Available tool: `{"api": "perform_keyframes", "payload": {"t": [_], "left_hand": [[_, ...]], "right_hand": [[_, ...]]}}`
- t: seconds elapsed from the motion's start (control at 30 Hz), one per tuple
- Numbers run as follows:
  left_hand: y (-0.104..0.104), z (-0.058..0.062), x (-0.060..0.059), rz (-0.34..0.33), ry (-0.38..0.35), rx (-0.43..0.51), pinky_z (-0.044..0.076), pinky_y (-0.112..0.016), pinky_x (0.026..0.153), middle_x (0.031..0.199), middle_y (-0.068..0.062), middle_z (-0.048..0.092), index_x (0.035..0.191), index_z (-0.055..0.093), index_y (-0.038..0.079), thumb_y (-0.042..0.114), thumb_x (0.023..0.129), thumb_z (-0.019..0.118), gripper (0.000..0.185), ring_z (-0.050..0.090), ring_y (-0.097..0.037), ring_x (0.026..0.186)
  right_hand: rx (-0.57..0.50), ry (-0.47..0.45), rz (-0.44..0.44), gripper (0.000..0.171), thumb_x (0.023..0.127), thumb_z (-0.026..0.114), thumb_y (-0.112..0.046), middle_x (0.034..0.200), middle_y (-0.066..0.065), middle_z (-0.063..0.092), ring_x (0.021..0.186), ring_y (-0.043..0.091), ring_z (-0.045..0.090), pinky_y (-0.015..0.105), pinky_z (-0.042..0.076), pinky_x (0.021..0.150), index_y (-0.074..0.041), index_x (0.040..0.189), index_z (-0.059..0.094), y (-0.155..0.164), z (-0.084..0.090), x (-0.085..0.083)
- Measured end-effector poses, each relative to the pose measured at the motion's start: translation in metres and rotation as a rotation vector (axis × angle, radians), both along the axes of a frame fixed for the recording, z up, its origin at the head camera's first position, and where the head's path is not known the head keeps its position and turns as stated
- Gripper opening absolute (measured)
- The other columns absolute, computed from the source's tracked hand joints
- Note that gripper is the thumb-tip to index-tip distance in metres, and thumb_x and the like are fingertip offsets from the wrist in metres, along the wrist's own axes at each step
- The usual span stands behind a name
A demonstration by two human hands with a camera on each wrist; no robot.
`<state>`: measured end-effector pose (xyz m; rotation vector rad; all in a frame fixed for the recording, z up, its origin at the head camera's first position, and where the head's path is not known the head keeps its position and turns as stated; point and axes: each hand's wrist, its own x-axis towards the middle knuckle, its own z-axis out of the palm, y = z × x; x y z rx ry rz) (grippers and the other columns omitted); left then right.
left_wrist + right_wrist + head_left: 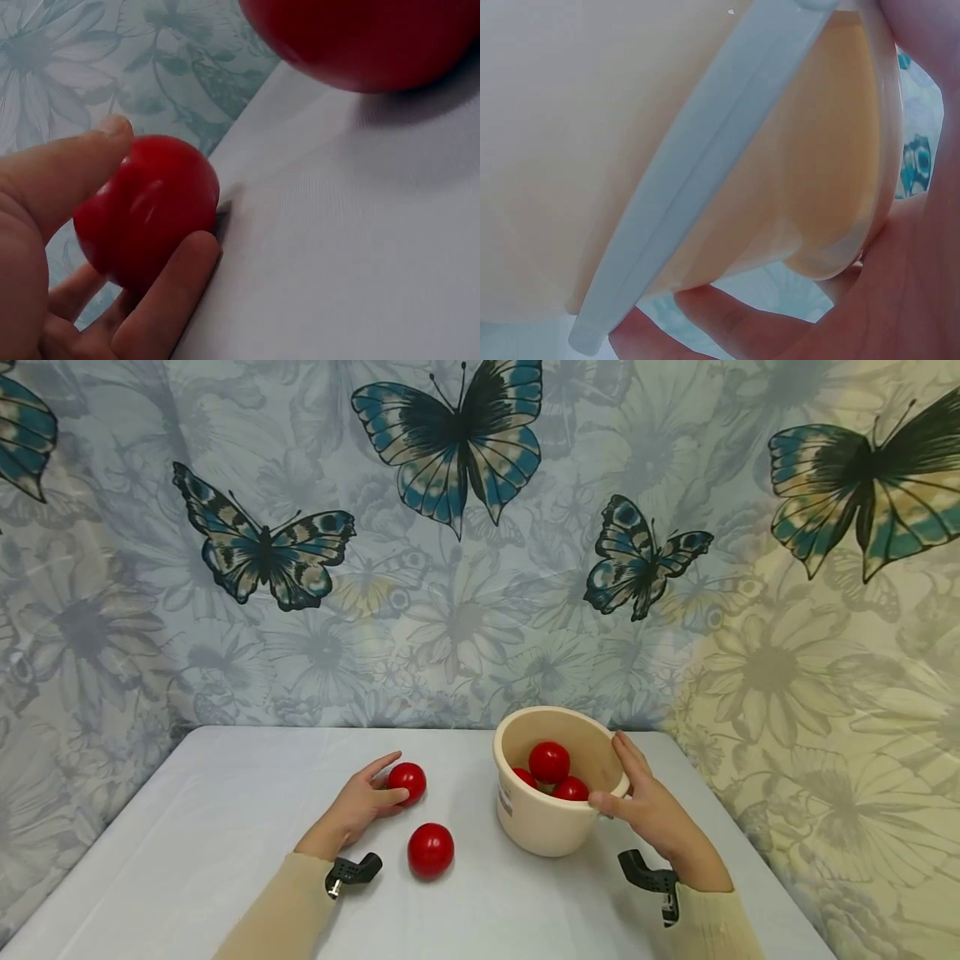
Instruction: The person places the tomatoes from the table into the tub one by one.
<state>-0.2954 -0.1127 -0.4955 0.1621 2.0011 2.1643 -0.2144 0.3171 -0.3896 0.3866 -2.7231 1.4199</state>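
My left hand [366, 799] grips a red ball [408, 781] on the white table [225, 810]; in the left wrist view the thumb [67, 169] and a finger close round that ball [146, 210]. A second red ball [431, 850] lies loose just in front of it and also shows as a red ball [367, 37] at the top of the left wrist view. My right hand [637, 793] holds the rim of a cream bucket [536, 822] with three red balls [549, 762] inside. The right wrist view shows the bucket wall [592, 150] and its pale handle [705, 157] close up.
A curtain with butterflies [450, 443] and flowers hangs behind the table and along both sides. Black camera mounts [352, 870] sit on both wrists. The table's left half is bare white cloth.
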Motion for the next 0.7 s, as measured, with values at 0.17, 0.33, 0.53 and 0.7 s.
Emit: {"api": "perform_keyframes", "payload": {"t": [0.17,0.33,0.53,0.7], "left_hand": [[0.010,0.000,0.003,0.051,0.024,-0.073,0.059,-0.042,0.081,0.137,-0.025,0.048,0.146,0.051,0.007,-0.002,0.087,0.074,0.064,0.051,-0.040,0.120],[0.008,-0.003,0.005,0.055,0.033,-0.076,0.059,-0.042,0.080,0.133,-0.024,0.051,0.145,0.051,0.006,-0.001,0.088,0.074,0.063,0.053,-0.039,0.118],[-0.003,-0.005,0.004,0.010,0.003,0.075,0.058,-0.045,0.084,0.140,-0.025,0.044,0.150,0.042,0.002,-0.001,0.091,0.070,0.065,0.059,-0.036,0.111],[-0.010,-0.003,0.002,0.018,-0.069,0.230,0.055,-0.044,0.089,0.146,-0.023,0.037,0.154,0.033,0.003,0.001,0.096,0.065,0.067,0.063,-0.030,0.108]], "right_hand": [[0.009,0.001,-0.005,0.102,0.091,0.074,-0.034,0.165,0.010,-0.006,0.147,0.045,0.003,0.065,0.033,0.105,-0.009,0.160,0.003,-0.003,-0.001,-0.001],[0.015,0.009,-0.010,0.103,0.090,0.074,-0.034,0.165,0.011,-0.005,0.147,0.045,0.003,0.067,0.028,0.107,-0.007,0.160,0.004,-0.003,-0.001,0.000],[0.024,0.008,-0.008,0.103,0.090,0.074,-0.034,0.165,0.010,-0.005,0.147,0.045,0.003,0.067,0.028,0.107,-0.007,0.160,0.004,-0.002,-0.001,-0.001],[0.026,0.013,-0.009,0.103,0.090,0.075,-0.032,0.165,0.011,-0.005,0.147,0.045,0.002,0.070,0.024,0.107,-0.006,0.160,0.004,0.000,0.001,0.000]]}}
